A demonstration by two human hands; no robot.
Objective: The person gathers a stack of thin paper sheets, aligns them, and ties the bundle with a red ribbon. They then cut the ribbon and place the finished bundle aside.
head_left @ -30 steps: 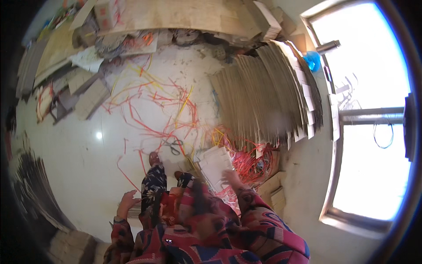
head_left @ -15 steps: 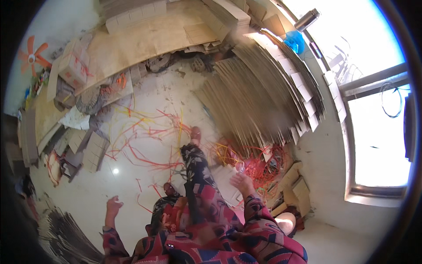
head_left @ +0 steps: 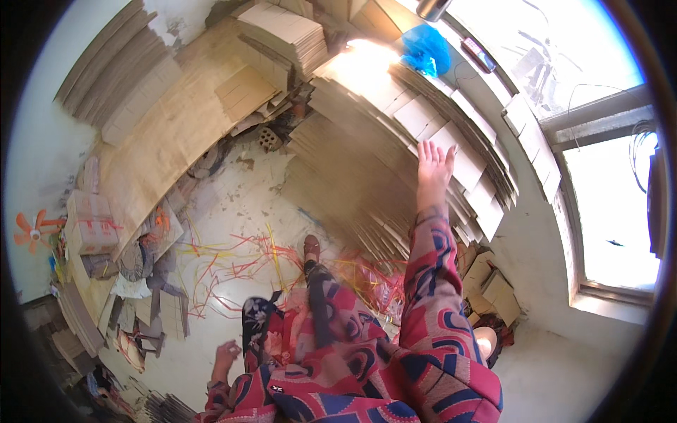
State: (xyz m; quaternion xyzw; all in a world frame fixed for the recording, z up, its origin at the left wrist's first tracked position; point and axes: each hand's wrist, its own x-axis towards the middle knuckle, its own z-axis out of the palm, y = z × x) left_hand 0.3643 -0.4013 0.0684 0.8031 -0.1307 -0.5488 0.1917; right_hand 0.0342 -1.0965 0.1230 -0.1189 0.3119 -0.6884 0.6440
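My right hand (head_left: 434,176) reaches forward, fingers stretched and apart, over the tall stack of flat cardboard sheets (head_left: 352,173) on the right. It is nearest to the pale folded sheets (head_left: 460,156) along the stack's upper edge; whether it touches them I cannot tell. Nothing shows in that hand. My left hand (head_left: 226,354) hangs low beside my left leg, with its fingers loosely bent and apart, holding nothing that I can see. A blue plastic bag (head_left: 426,51) lies at the far end of the stack.
Red and yellow strapping strips (head_left: 236,264) litter the floor around my shoe (head_left: 312,247). A long wooden table (head_left: 162,134) curves along the left, with a taped carton (head_left: 94,224) and an orange fan (head_left: 34,231) at its near end. Cardboard pieces (head_left: 493,289) lean by the right wall.
My right hand has risen from beside my body to above the cardboard stack. My left hand has moved inward and lower. The view has turned right and the stack appears closer.
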